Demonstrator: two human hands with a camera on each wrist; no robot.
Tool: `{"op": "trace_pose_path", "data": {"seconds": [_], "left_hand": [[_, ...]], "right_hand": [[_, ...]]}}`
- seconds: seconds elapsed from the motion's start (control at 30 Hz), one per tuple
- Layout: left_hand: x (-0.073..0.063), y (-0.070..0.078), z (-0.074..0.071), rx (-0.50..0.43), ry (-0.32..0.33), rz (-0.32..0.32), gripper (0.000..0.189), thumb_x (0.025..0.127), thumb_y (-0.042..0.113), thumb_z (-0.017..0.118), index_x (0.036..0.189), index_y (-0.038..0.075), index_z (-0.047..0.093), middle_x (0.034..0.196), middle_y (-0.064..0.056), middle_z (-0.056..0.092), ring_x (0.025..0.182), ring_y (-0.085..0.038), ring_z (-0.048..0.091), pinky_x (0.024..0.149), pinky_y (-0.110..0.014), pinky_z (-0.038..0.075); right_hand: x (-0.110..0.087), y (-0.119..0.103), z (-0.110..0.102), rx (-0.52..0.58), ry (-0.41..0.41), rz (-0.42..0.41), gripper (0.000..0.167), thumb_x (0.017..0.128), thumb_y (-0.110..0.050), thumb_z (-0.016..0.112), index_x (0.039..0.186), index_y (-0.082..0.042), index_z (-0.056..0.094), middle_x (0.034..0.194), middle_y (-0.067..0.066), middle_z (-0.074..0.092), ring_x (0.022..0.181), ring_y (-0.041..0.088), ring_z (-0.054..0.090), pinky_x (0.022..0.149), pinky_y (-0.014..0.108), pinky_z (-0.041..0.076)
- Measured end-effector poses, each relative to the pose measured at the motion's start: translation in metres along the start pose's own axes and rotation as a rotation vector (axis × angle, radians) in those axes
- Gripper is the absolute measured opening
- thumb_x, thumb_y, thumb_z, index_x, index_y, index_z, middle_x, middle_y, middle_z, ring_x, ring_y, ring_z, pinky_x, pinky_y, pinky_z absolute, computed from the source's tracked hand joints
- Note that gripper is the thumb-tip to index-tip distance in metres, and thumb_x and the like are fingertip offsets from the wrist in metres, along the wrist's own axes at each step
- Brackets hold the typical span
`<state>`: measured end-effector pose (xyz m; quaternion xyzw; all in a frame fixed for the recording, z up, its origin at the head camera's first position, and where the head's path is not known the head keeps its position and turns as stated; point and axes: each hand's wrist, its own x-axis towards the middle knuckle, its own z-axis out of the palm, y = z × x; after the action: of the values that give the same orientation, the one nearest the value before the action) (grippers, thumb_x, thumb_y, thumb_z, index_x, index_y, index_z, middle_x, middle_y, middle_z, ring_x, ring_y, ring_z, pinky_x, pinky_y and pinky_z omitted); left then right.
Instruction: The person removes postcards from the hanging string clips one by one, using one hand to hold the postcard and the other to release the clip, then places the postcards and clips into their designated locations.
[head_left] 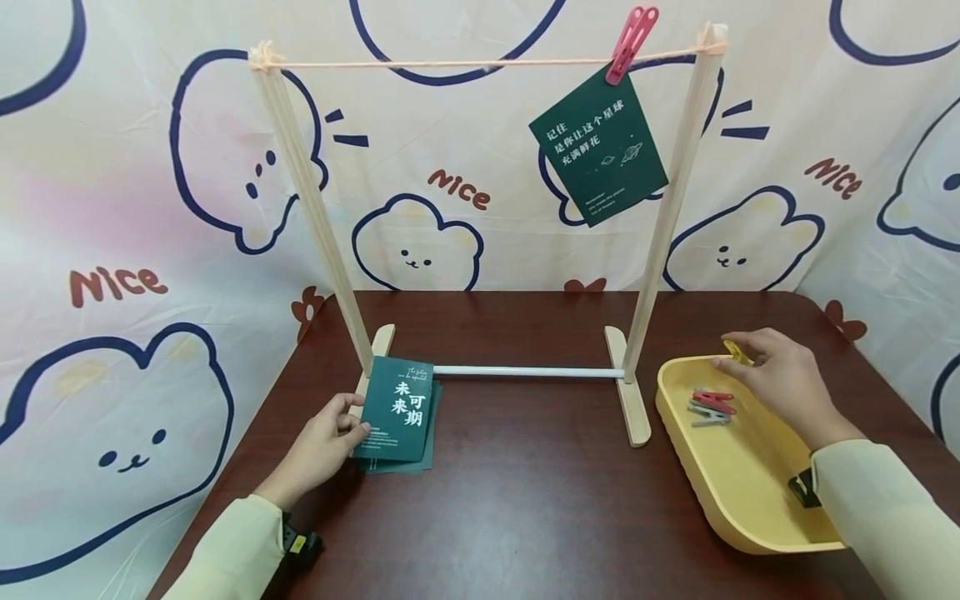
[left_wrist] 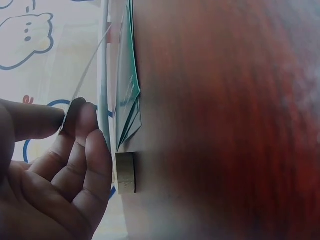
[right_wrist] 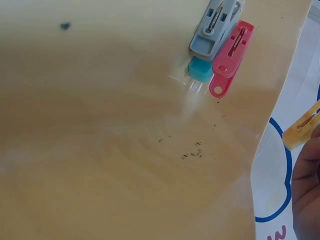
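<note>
My left hand (head_left: pixel 322 437) pinches a dark green card (head_left: pixel 397 408) with white writing by its left edge. In the left wrist view this card is raised above other green cards (left_wrist: pixel 128 85) lying on the table. Over the far rim of a yellow tray (head_left: pixel 693 467), my right hand (head_left: pixel 783 383) grips a yellow clothes peg (head_left: pixel 737 352) between thumb and fingers. Several pegs lie in the tray, among them a red peg (right_wrist: pixel 233 57) and a grey peg (right_wrist: pixel 212 35). Another green card (head_left: pixel 600 154) hangs tilted from a string, held by a pink peg (head_left: pixel 632 46).
A wooden frame with a left post (head_left: pixel 318 221) and a right post (head_left: pixel 681 192) carries the string (head_left: pixel 450 64) across its top. A white bar (head_left: pixel 525 372) joins its feet on the dark brown table (head_left: pixel 525 492). A bear-print cloth (head_left: pixel 465 150) hangs behind.
</note>
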<state>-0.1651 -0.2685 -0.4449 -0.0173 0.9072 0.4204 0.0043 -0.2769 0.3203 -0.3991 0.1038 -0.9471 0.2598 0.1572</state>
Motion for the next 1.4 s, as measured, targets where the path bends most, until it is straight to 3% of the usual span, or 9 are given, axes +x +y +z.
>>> {"op": "trace_pose_path", "data": {"seconds": [0.1,0.23,0.53,1.07,1.27,1.4], "left_hand": [[-0.001,0.000,0.000,-0.005,-0.011,0.006,0.036,0.098,0.011,0.058,0.130,0.002,0.043,0.073,-0.004,0.058,0.065,-0.019,0.051,0.059,-0.032,0.042],[-0.001,-0.001,0.001,-0.004,-0.014,0.012,0.036,0.097,0.009,0.058,0.129,0.000,0.043,0.074,-0.003,0.059,0.065,-0.018,0.051,0.058,-0.030,0.043],[0.000,-0.002,0.002,0.049,-0.006,0.012,0.037,0.096,0.011,0.060,0.128,0.001,0.043,0.068,-0.001,0.058,0.062,-0.017,0.053,0.058,-0.032,0.044],[0.001,0.004,0.007,0.100,-0.060,-0.083,0.036,0.096,0.016,0.062,0.128,0.005,0.047,0.063,-0.002,0.059,0.049,-0.018,0.052,0.049,-0.034,0.043],[0.000,0.003,0.009,0.159,-0.073,-0.091,0.035,0.095,0.016,0.063,0.126,0.005,0.051,0.062,-0.001,0.060,0.048,-0.017,0.054,0.052,-0.034,0.044],[0.001,0.003,0.009,0.180,-0.081,-0.097,0.035,0.095,0.016,0.064,0.125,0.005,0.052,0.062,-0.001,0.060,0.048,-0.017,0.055,0.052,-0.034,0.045]], "right_hand": [[0.000,0.000,0.000,-0.031,-0.038,-0.016,0.043,0.086,-0.031,0.076,0.119,-0.006,0.066,0.109,0.009,0.060,0.087,0.029,0.055,0.069,0.040,0.045],[0.000,0.000,0.001,-0.073,-0.087,-0.030,0.042,0.085,-0.025,0.077,0.120,-0.006,0.065,0.110,0.011,0.059,0.083,0.029,0.055,0.068,0.046,0.045],[0.003,0.000,0.005,-0.117,-0.202,0.003,0.043,0.084,-0.022,0.077,0.121,-0.004,0.064,0.118,0.019,0.058,0.108,0.045,0.050,0.089,0.065,0.038],[0.008,0.002,0.007,-0.150,-0.333,0.000,0.045,0.086,-0.027,0.074,0.123,-0.004,0.064,0.125,0.023,0.056,0.115,0.050,0.046,0.092,0.067,0.034],[0.009,0.004,0.010,-0.145,-0.389,0.011,0.039,0.083,-0.021,0.076,0.116,-0.002,0.066,0.117,0.025,0.061,0.107,0.045,0.052,0.089,0.065,0.037],[0.010,0.007,0.011,-0.158,-0.430,0.005,0.033,0.080,-0.017,0.075,0.110,-0.005,0.069,0.109,0.019,0.065,0.098,0.039,0.056,0.084,0.061,0.042]]}}
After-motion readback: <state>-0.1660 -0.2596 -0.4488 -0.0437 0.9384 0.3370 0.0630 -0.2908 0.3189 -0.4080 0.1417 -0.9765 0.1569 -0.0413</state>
